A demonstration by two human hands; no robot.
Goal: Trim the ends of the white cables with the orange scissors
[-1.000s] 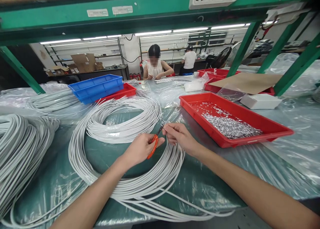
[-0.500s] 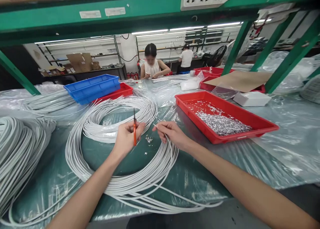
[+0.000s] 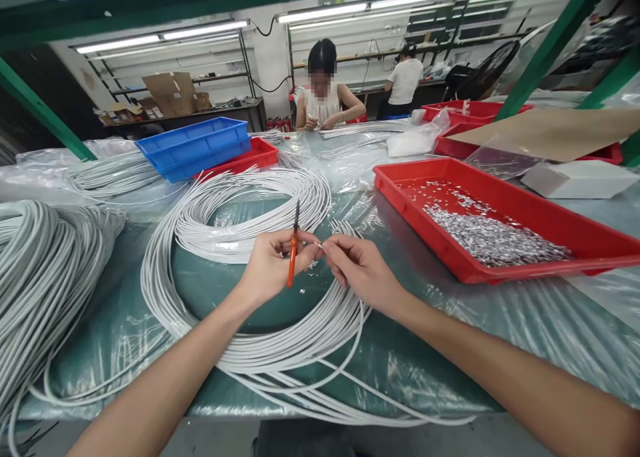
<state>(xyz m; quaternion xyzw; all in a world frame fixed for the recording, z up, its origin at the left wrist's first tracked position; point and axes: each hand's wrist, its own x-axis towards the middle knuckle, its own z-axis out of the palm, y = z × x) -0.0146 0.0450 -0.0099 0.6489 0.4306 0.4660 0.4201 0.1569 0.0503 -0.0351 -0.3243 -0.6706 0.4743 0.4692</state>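
My left hand is closed around an orange-handled tool, its dark pointed tip upward; I cannot make out its exact kind. The left thumb and fingertip also reach the end of a white cable. My right hand pinches that cable close to its end, and the two hands nearly touch. From under the right hand the cable curves down to a large coil of white cables, whose ends bunch behind the hand. Small shiny bits lie on the green table below the fingers.
A red tray with many small metal pieces stands at right, near a white box. Another cable bundle lies at left. A blue bin rests on a red one behind the coils. A person works across the table.
My hands have come together, and the left fingers now meet the cable end held by the right. The view has shifted, so the green shelf sits higher and the red tray farther right.
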